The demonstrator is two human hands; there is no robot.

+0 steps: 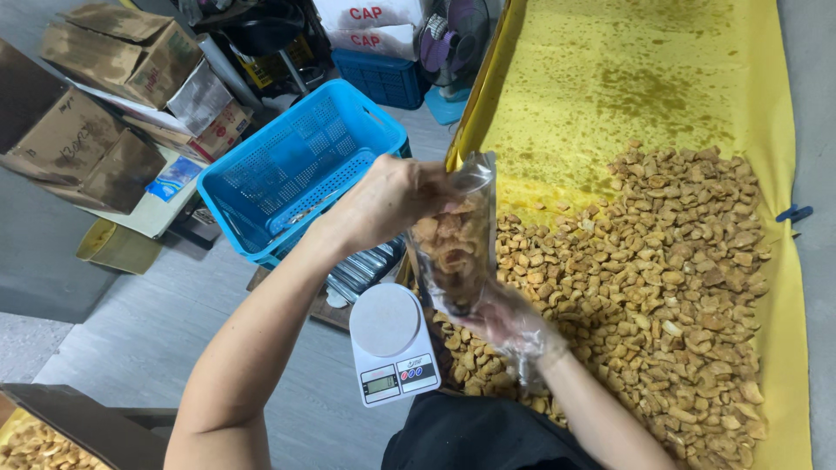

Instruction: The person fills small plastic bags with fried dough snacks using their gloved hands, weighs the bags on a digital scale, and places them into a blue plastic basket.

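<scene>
Seen from a camera on the person's head, looking down, both arms reached forward over the edge of a long table covered with a yellow sheet [557,96]. A wide heap of pale brown snack pieces [662,287] lay spread across the near half of the sheet, with oily stains on the bare yellow beyond it.

The left hand [392,202] was bare and gripped the top of a clear plastic bag [455,244], its fingers curled tight around the bag's upper edge. The bag hung upright between the two hands, just at the left edge of the heap, and was partly filled with the same brown pieces.

The right hand [512,324] wore a thin see-through glove and sat under the bottom of the bag, touching it, with the fingers cupped loosely. Whether it held any pieces could not be told.

Just beside the bag, below and to the left, stood a small white kitchen scale [392,344] with a round plate and a little screen. Next to it lay a stack of flat silver pouches [361,271]. Farther left sat a blue plastic basket [300,165] with holes in its walls. Brown cardboard boxes [96,104] were stacked at the far left on a grey floor [131,339].
</scene>
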